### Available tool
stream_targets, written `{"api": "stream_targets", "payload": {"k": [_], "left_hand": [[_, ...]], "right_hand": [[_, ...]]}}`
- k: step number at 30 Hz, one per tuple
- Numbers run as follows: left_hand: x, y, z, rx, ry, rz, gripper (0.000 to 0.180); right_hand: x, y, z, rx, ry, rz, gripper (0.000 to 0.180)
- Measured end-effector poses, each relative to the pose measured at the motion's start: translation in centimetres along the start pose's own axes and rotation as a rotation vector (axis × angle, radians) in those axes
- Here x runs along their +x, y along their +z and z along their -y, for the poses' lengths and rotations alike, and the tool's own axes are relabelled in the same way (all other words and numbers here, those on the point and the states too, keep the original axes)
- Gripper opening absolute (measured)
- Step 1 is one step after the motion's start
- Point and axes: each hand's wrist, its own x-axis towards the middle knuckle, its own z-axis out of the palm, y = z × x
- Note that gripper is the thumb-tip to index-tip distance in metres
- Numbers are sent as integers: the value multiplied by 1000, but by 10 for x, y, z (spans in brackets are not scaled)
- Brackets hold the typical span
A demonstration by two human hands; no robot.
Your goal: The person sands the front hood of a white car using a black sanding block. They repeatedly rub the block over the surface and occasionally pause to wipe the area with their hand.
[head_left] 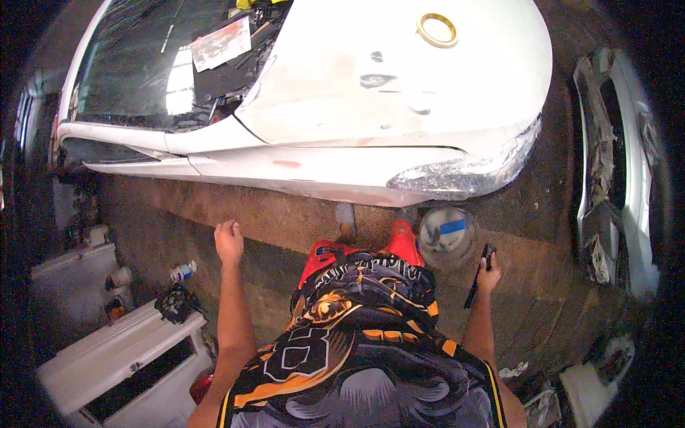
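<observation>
My left hand (229,243) hangs over the floor, left of my body, its fingers curled in. Whether anything is inside them is hidden. On the other side, my right hand (489,275) is closed around a long, narrow black tool (472,289), held slanting; its exact kind does not show. Before me stands a white car (335,167) with faint brownish and grey patches on its bonnet and wing. Clear film covers its headlight (467,175). A yellowish roll of tape (437,31) lies on the bonnet, apart from both hands.
By my feet stands a round, pale bucket (448,246) with a blue block (452,227) in it. A removed white bumper (631,164) is at the far right. White panels (118,349) and a small can (183,270) are on the left. A stained sheet (221,44) lies against the windscreen.
</observation>
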Motion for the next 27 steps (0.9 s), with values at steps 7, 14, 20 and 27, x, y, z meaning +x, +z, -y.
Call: {"api": "stream_targets", "payload": {"k": [7,14,20,27], "left_hand": [[-50,23,36,-39,-126,152,27],[-69,65,64,-75,-318,287,30],[-28,86,85,-147,-142,292,29],[15,45,-11,-613,439,15,24]], "right_hand": [[29,6,-11,62,23,-17,61],[-5,-8,48,109,-104,-294,60],[-46,-13,85,132,-62,-661,67],[-104,-32,199,895,261,-690,79]]}}
